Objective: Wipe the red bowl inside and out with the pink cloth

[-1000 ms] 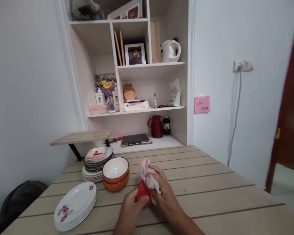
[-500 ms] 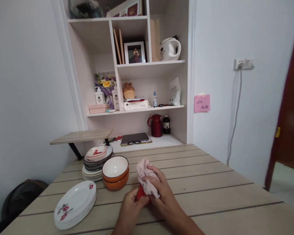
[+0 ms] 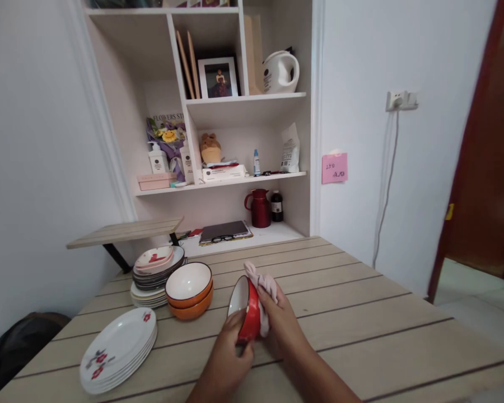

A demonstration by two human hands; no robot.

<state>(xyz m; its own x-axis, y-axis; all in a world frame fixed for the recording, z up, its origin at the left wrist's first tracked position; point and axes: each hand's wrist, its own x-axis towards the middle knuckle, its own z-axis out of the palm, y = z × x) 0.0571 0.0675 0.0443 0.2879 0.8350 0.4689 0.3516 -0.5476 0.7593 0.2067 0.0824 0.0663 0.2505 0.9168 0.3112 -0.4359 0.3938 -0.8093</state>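
The slatted wooden surface (image 3: 340,313) runs all around my landmark, the two nested orange bowls (image 3: 189,307). Left of those bowls and nearer me lie the stacked oval flowered plates (image 3: 121,336); left of them and farther off stands a mixed stack of dishes and plates (image 3: 148,284).

Both my hands are to the right of the orange bowls, closed on things: my left hand (image 3: 230,350) grips the near rim of a red bowl (image 3: 252,314), partly inside its mouth, and my right hand (image 3: 280,314) presses a bunched pink cloth (image 3: 267,282) to its outer wall. The red bowl is tilted on edge, its white inside facing the orange bowls.

A moment ago the cloth hid most of it; now its mouth has turned into sight. I take that to mean the wiping is on the outside, leaving the inside uncovered.
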